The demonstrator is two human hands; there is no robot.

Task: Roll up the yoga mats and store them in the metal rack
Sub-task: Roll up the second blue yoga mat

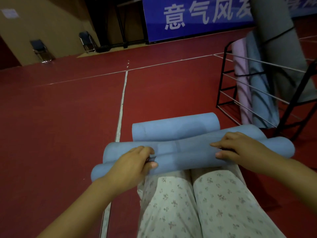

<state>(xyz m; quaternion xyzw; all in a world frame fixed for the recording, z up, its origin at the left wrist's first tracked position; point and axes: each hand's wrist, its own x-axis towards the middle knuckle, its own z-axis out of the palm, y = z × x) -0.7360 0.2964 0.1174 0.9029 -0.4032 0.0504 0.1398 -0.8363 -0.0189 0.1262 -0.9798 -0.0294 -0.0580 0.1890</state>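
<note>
The person holds 2 rolled blue foam yoga mats point(188, 155) across the lap, left hand point(130, 165) and right hand point(240, 150) each gripping them, fingers curled. 1 more rolled blue mat point(175, 127) lies on the red floor point(60, 117); the black metal rack point(240, 93) stands nearby. A loose grip could let either roll unwind or slide off.

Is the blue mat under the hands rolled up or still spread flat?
Rolled up. The blue mat lies as rolls across the person's knees, round ends showing at both sides; the left hand and right hand grip it.
</note>
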